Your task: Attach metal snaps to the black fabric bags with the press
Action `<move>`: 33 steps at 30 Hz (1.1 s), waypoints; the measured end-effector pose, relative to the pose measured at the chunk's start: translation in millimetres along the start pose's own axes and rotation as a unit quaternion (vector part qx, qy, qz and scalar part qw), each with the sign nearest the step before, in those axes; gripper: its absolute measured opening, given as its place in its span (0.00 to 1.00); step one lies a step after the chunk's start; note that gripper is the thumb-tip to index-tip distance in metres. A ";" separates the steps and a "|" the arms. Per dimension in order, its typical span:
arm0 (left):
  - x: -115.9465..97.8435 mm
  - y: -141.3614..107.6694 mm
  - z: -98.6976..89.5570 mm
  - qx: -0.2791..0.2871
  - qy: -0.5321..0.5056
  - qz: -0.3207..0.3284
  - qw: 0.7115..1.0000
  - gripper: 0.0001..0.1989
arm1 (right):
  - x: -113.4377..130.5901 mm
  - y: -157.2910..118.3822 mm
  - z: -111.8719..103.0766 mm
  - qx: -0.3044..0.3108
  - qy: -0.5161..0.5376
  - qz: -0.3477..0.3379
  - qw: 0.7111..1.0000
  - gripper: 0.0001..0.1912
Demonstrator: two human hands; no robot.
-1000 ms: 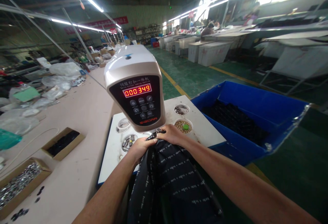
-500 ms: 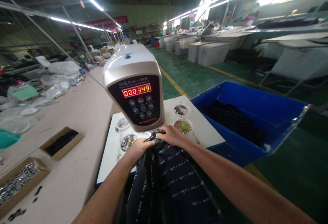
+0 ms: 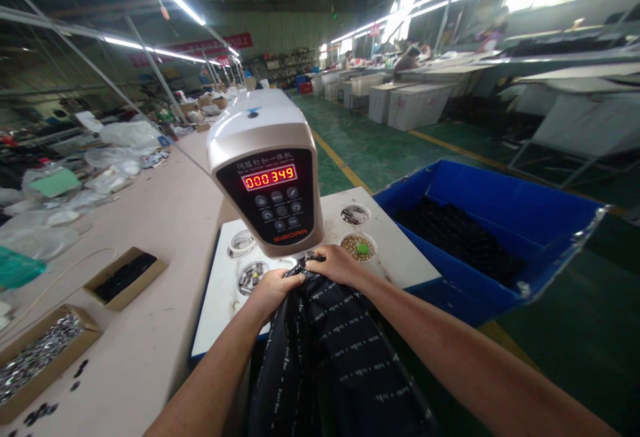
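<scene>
A black garment with rows of small white print (image 3: 350, 337) hangs down from both hands toward me. My left hand (image 3: 274, 288) pinches its upper edge on the left. Just to the right and slightly higher, my right hand (image 3: 334, 264) grips the same edge with fingers closed. Both hands are right below the head of a snap-button machine (image 3: 270, 177), whose red display reads 000349. The held edge lies under the machine's head, and the exact point of contact there is hidden by the fingers and the housing.
The machine's white tabletop (image 3: 400, 260) has round cups, one with brass-coloured snaps (image 3: 354, 247). At right stands a blue bin (image 3: 500, 190) with dark garments inside. On the left table, cardboard boxes hold metal pieces (image 3: 40, 357) and black parts (image 3: 126, 275).
Both hands keep their grip on the garment under the machine's head. The view has shifted slightly, and the display number is unchanged.
</scene>
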State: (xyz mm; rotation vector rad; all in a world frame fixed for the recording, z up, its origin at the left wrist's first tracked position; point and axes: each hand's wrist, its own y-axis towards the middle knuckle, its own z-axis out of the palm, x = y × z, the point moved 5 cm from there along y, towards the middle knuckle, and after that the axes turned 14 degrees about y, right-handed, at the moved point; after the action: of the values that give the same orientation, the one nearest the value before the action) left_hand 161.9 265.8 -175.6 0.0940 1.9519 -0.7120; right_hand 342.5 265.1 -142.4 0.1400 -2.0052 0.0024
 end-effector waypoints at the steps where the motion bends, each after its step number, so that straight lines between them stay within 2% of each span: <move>1: -0.4 -0.2 0.2 0.000 0.000 0.001 1.000 0.18 | 0.2 -0.1 -0.1 0.001 0.001 0.000 1.000 0.14; 21: -9.9 -9.1 1.3 0.001 0.002 0.001 1.000 0.16 | -1.5 -0.6 -0.9 0.002 -0.003 -0.009 1.000 0.12; 26: -5.2 -10.9 -0.8 -0.039 -0.008 0.007 0.999 0.19 | 0.1 -1.4 -0.4 0.004 -0.006 -0.009 1.000 0.11; 30: 0.1 -11.1 -5.0 -0.086 0.002 0.038 0.996 0.24 | 0.1 -2.2 0.2 -0.011 -0.022 -0.005 1.000 0.11; 33: 2.3 -10.2 -6.6 -0.113 0.015 0.064 0.991 0.24 | -0.2 -2.5 0.9 -0.015 -0.030 -0.001 0.999 0.12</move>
State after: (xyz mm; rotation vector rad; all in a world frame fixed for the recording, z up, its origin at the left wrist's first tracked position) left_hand 151.9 260.2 -170.9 0.0910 2.0214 -0.4036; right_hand 342.0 262.6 -143.1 0.1240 -2.0644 -0.0334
